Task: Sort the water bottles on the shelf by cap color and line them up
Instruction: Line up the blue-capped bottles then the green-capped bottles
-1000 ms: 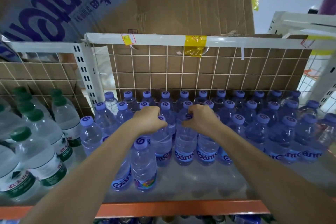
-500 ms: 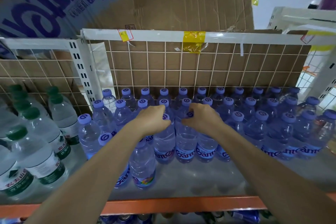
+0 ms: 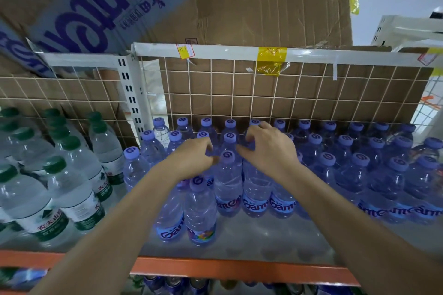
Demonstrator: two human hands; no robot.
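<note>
far left of the shelf [image 3: 239, 268]: green-cap bottles [image 3: 72, 189] stand in rows against the wire grid [image 3: 239, 93], and right of the white upright [image 3: 131, 93] the purple-cap bottles [image 3: 359, 175] fill the middle and right in rows back to the grid, with two standing nearer the orange front edge. left hand [image 3: 191, 160] hovers over the purple caps just left of one front-row purple-cap bottle [image 3: 227, 175], fingers loosely curled, nothing held. right hand [image 3: 268, 151] is just right of that bottle, fingers spread wide above the caps, gripping nothing.
</note>
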